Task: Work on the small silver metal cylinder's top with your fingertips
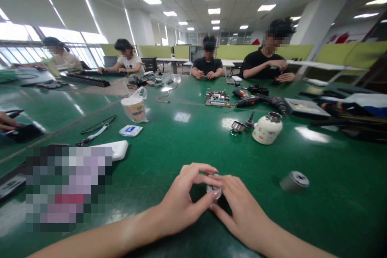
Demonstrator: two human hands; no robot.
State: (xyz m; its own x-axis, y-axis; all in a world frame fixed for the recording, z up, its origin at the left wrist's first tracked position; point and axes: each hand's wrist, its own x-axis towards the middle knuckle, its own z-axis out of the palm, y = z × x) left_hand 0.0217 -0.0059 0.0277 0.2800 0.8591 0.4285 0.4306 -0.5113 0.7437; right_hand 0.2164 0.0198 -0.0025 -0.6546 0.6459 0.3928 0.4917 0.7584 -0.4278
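A small round metal part (213, 188) sits btwn L hand (181, 201) and R hand (242, 205), right at the fingertips, partly hidden. L hand, nearly closed, pinches it w/ thumb on the near side; R hand, also nearly closed, holds it from the right, exact contact pts. hidden. Right of the grip, apart: a gray cyl. (292, 182). Beyond the grip, to the right: an open cream jar (266, 132) nr. a metal cap (238, 126). Farther, straight ahead: a circuit bd. (217, 97) and a co-worker in dark shirt (208, 66).
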